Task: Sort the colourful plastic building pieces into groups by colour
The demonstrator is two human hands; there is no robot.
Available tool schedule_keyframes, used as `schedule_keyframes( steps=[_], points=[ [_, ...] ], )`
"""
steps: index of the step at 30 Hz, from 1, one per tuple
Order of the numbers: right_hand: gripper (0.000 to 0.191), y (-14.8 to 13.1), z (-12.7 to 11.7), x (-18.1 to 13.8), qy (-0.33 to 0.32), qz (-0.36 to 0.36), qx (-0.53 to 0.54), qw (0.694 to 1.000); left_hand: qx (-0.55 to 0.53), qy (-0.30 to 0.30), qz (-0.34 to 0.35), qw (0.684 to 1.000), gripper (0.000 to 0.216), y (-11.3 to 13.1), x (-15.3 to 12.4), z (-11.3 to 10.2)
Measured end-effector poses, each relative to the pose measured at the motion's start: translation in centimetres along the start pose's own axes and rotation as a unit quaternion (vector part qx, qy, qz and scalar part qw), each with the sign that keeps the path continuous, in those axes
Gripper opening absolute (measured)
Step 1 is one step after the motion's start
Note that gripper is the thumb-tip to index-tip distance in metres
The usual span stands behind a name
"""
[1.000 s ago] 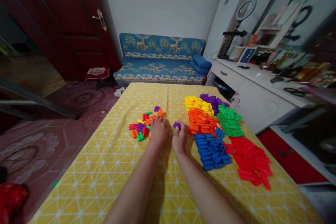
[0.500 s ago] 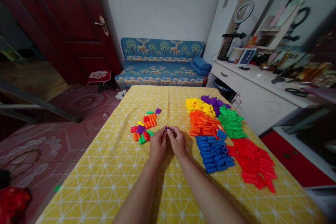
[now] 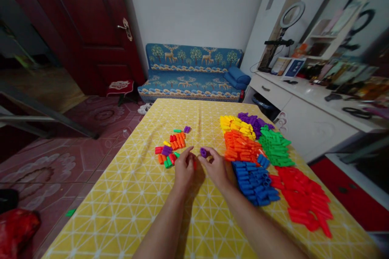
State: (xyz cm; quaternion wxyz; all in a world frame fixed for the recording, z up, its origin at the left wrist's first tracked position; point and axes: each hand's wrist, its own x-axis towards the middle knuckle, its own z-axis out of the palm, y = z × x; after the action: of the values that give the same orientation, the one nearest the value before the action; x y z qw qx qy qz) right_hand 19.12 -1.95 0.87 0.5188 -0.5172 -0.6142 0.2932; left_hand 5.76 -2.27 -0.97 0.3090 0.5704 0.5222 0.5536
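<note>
My right hand (image 3: 217,167) pinches a small purple plastic piece (image 3: 203,152) above the yellow tablecloth (image 3: 127,206). Close beside it, my left hand (image 3: 184,168) has its fingers curled shut on a small red piece that barely shows at its fingertips. A loose mixed pile of coloured pieces (image 3: 170,149) lies just left of my left hand. To the right lie sorted heaps: yellow (image 3: 235,124), purple (image 3: 254,120), orange (image 3: 241,147), green (image 3: 275,145), blue (image 3: 254,176) and red (image 3: 304,198).
A blue patterned sofa (image 3: 191,73) stands behind the table, a dark red door (image 3: 91,28) at the left. A white cabinet (image 3: 304,109) with a ring light (image 3: 291,14) and clutter runs along the right. A red bag (image 3: 15,230) lies on the floor at lower left.
My hands came together from the pile a second ago, then parted; the purple piece now sits in my right fingers. The view shifted slightly.
</note>
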Motion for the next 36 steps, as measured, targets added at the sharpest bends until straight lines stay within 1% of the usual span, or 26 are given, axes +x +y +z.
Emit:
schedule_keyframes(
  steps=[2, 3, 5, 6, 7, 8, 10, 12, 14, 15, 17, 21, 23, 24, 25, 26, 27, 28, 29, 30, 31, 33, 35, 36],
  points=[
    [0.034, -0.8, -3.4, 2.7, 0.021, -0.037, -0.048, 0.998, 0.007, -0.008, -0.007, 1.000, 0.035, 0.1, 0.0, 0.0],
    [0.035, -0.9, -5.6, 4.5, 0.052, -0.055, -0.078, 0.994, 0.015, -0.011, -0.004, 1.000, 0.032, 0.1, 0.0, 0.1],
    [0.035, -0.2, -10.3, 8.9, 0.114, -0.075, -0.148, 0.980, 0.032, -0.014, 0.003, 0.999, 0.029, 0.3, 0.0, 0.1],
    [0.036, 0.6, -12.8, 11.2, 0.135, -0.064, -0.194, 0.970, 0.039, -0.015, 0.005, 0.999, 0.028, 0.3, 0.1, 0.1],
    [0.037, 1.5, -15.1, 13.3, 0.143, -0.037, -0.244, 0.959, 0.047, -0.018, 0.007, 0.999, 0.028, 0.4, 0.1, 0.1],
    [0.036, 2.5, -17.2, 15.2, 0.147, 0.008, -0.294, 0.945, 0.055, -0.023, 0.010, 0.998, 0.027, 0.4, 0.0, 0.1],
    [0.034, 4.5, -20.6, 18.1, 0.140, 0.094, -0.388, 0.906, 0.075, -0.034, 0.022, 0.996, 0.026, 0.5, 0.0, 0.2],
    [0.035, 6.1, -22.8, 19.9, 0.117, 0.164, -0.460, 0.865, 0.095, -0.045, 0.038, 0.994, 0.026, 0.5, 0.1, 0.3],
    [0.038, 7.2, -24.0, 20.9, 0.088, 0.205, -0.508, 0.832, 0.111, -0.053, 0.047, 0.991, 0.026, 0.5, 0.1, 0.4],
    [0.039, 7.7, -24.3, 21.3, 0.075, 0.214, -0.524, 0.821, 0.117, -0.055, 0.049, 0.990, 0.026, 0.5, 0.1, 0.4],
    [0.043, 8.3, -24.8, 21.8, 0.056, 0.217, -0.542, 0.810, 0.125, -0.058, 0.049, 0.989, 0.026, 0.5, 0.1, 0.4],
    [0.049, 8.9, -25.2, 22.0, 0.036, 0.213, -0.553, 0.805, 0.126, -0.060, 0.047, 0.989, 0.026, 0.5, 0.1, 0.4],
    [0.048, 8.5, -24.8, 21.5, 0.047, 0.197, -0.560, 0.803, 0.121, -0.058, 0.050, 0.990, 0.026, 0.4, 0.1, 0.5],
    [0.044, 8.0, -24.3, 20.9, 0.059, 0.170, -0.560, 0.809, 0.119, -0.056, 0.051, 0.990, 0.026, 0.4, 0.0, 0.5],
    [0.040, 7.4, -23.6, 20.2, 0.067, 0.124, -0.552, 0.822, 0.118, -0.054, 0.051, 0.990, 0.026, 0.4, 0.0, 0.5],
    [0.036, 6.6, -22.7, 19.2, 0.066, 0.061, -0.535, 0.840, 0.117, -0.053, 0.050, 0.990, 0.026, 0.4, 0.0, 0.5],
    [0.032, 5.7, -21.6, 17.9, 0.050, -0.012, -0.507, 0.860, 0.117, -0.051, 0.049, 0.991, 0.026, 0.4, 0.0, 0.5],
    [0.029, 4.8, -20.3, 16.4, 0.015, -0.085, -0.473, 0.877, 0.117, -0.050, 0.048, 0.991, 0.027, 0.5, -0.1, 0.4],
    [0.027, 3.8, -19.1, 14.7, -0.036, -0.151, -0.436, 0.886, 0.118, -0.051, 0.047, 0.991, 0.027, 0.5, -0.1, 0.4],
    [0.026, 2.8, -17.8, 12.9, -0.098, -0.201, -0.406, 0.886, 0.119, -0.051, 0.047, 0.990, 0.027, 0.6, -0.1, 0.4],
    [0.024, 1.9, -16.7, 11.1, -0.163, -0.238, -0.386, 0.876, 0.120, -0.053, 0.047, 0.990, 0.027, 0.6, -0.1, 0.4],
    [0.023, 0.5, -14.9, 7.7, -0.277, -0.275, -0.376, 0.841, 0.125, -0.054, 0.047, 0.990, 0.027, 0.7, -0.1, 0.4],
    [0.026, -0.1, -14.0, 5.5, -0.349, -0.280, -0.386, 0.807, 0.127, -0.052, 0.045, 0.990, 0.027, 0.6, -0.1, 0.3],
    [0.027, -0.2, -13.8, 4.8, -0.369, -0.277, -0.391, 0.796, 0.127, -0.051, 0.044, 0.990, 0.027, 0.6, -0.1, 0.3]
  ],
)
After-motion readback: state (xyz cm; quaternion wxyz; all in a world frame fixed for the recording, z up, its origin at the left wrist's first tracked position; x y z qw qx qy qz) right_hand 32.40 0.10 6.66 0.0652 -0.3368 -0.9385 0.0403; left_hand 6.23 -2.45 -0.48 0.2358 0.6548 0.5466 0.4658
